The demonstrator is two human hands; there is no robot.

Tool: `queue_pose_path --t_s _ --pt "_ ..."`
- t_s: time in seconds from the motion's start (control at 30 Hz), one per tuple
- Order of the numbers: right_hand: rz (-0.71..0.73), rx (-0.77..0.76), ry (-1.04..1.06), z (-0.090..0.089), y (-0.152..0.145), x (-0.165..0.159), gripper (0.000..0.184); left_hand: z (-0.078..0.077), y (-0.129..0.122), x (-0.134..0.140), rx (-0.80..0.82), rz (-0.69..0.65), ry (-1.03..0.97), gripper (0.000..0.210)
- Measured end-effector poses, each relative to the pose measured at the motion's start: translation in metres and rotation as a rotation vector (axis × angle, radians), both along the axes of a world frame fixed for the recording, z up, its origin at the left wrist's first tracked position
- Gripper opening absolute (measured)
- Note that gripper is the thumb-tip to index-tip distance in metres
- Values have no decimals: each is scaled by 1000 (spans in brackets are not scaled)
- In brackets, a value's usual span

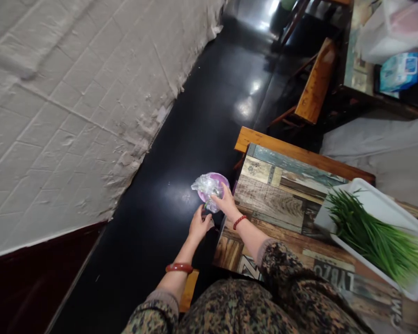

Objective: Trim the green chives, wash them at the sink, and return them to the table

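A round purple container [220,178] with crumpled clear plastic bag [206,184] over it shows beyond my hands, beside the table edge. My right hand [227,204], with a red bead bracelet at the wrist, grips the plastic near the container's right side, thumb and fingers bent around it. Just below and to the left is my left hand [199,226], with a reddish bangle on the forearm. Its thumb and fingers are curved but apart, close to the lower edge of the plastic. A small green bit shows by the plastic there.
On the patchwork wooden table [270,197] to my right, a white tray [372,190] holds long green chives [372,236]. Wooden benches [315,88] and another table with a blue packet [399,72] stand farther off. A pale covered wall [73,106] borders the dark floor [216,99].
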State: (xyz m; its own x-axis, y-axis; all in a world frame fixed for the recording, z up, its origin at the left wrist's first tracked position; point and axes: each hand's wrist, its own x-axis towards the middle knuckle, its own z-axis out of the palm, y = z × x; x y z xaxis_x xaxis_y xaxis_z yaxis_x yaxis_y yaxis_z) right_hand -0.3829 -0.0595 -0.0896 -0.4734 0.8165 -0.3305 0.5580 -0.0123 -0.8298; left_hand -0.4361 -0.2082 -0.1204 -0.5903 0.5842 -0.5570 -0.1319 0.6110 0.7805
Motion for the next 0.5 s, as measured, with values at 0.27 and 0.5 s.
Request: queue_pose_path --t_s 0.27,0.5 --pt "101 450 -108 46 12 133 48 6 -5 23 -25 -250 -88 59" --pt "-63 530 -521 40 -12 239 55 21 -1 43 43 -548 25 62"
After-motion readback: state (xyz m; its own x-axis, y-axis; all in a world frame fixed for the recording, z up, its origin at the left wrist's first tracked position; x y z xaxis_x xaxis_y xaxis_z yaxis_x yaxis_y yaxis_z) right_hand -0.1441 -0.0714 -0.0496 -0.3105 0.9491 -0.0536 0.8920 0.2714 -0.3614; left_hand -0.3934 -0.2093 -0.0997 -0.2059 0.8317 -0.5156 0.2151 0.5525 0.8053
